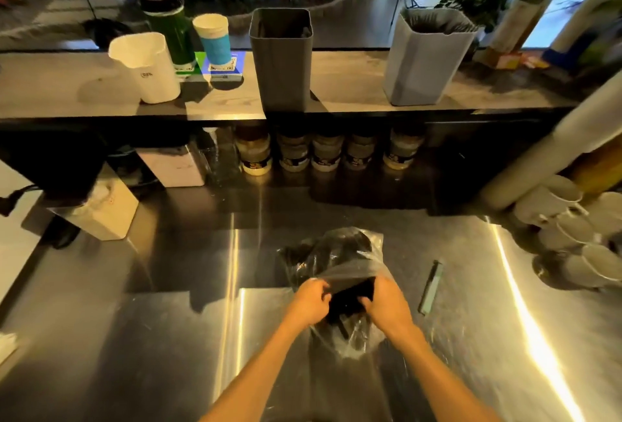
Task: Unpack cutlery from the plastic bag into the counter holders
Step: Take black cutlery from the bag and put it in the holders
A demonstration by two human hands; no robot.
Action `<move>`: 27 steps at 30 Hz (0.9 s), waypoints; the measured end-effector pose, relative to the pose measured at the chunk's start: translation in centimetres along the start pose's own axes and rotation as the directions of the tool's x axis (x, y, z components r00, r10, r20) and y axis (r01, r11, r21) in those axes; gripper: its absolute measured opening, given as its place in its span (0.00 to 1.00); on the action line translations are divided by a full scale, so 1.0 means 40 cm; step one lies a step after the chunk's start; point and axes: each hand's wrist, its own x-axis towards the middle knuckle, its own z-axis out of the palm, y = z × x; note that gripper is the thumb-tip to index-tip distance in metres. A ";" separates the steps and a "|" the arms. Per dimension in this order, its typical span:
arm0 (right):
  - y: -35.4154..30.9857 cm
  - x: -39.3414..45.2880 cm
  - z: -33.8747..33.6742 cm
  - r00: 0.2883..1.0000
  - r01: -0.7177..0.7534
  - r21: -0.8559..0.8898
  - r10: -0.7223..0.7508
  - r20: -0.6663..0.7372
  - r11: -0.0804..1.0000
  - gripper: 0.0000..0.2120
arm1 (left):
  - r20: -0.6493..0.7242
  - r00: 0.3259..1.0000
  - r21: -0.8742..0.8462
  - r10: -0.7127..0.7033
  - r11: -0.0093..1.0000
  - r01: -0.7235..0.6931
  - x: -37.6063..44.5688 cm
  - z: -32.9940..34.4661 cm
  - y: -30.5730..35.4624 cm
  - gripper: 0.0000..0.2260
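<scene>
A person stands at a steel counter (134,337), both bare forearms reaching forward and meeting at a clear plastic bag (340,260) full of black cutlery (350,300). The bag lies on the counter just in front of them. The left hand (311,300) has its fingers curled in a grip on the bag's open edge. The right hand (387,302) mirrors it, its grip closed on the plastic at the other side of the opening, with the dark cutlery showing between the two hands.

On the raised shelf (353,85) behind stand two tall square holders: a dark grey holder (282,61) near the middle and a light grey holder (425,58) to the right, which already has dark pieces in it. To the left of them are one white container (148,68), one green cylinder (168,28) and one blue-banded cup (213,39). Five jars (328,152) line up beneath the shelf. A slim dark strip (430,287) lies on the counter right of the bag.
</scene>
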 end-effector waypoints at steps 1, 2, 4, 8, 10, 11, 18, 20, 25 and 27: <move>-0.003 -0.002 0.006 1.000 -0.011 -0.004 0.011 -0.004 1.000 0.23 | -0.086 0.996 0.006 -0.026 1.000 0.027 0.000 0.009 -0.006 0.16; -0.006 -0.001 0.018 0.999 -0.035 -0.020 0.035 -0.005 0.999 0.26 | -0.148 0.988 -0.002 -0.040 0.999 0.040 -0.006 0.013 -0.006 0.17; -0.016 0.004 0.045 0.995 -0.094 -0.011 0.093 -0.043 0.996 0.34 | -0.226 0.973 -0.010 -0.033 0.999 0.031 -0.015 0.021 -0.007 0.19; -0.025 -0.003 0.092 0.974 -0.189 0.013 0.189 -0.121 0.982 0.41 | -0.272 0.962 -0.074 0.020 0.996 -0.041 -0.026 0.018 0.001 0.18; -0.016 -0.005 0.104 0.967 -0.223 0.076 0.230 -0.105 0.972 0.39 | -0.270 0.962 -0.132 0.026 0.989 -0.064 -0.029 0.008 0.004 0.17; -0.010 -0.001 0.107 0.968 -0.228 0.083 0.235 -0.088 0.970 0.34 | -0.273 0.962 -0.153 0.022 0.986 -0.066 -0.032 0.004 0.003 0.17; -0.001 0.031 0.046 0.973 -0.210 -0.075 0.216 0.081 0.975 0.12 | -0.247 0.969 -0.217 0.007 0.974 -0.063 -0.047 -0.007 0.005 0.19; -0.017 0.035 0.038 0.969 -0.204 -0.003 0.202 0.139 0.979 0.10 | -0.231 0.973 -0.224 0.003 0.973 -0.056 -0.049 -0.007 0.009 0.20; -0.066 0.017 -0.003 0.912 -0.390 0.552 0.226 0.342 0.737 0.14 | -0.216 0.976 -0.229 -0.002 0.972 -0.048 -0.053 -0.006 0.017 0.18; -0.068 0.005 -0.025 0.876 -0.452 0.606 0.199 0.438 0.655 0.13 | -0.211 0.978 -0.236 -0.001 0.970 -0.050 -0.057 -0.007 0.019 0.18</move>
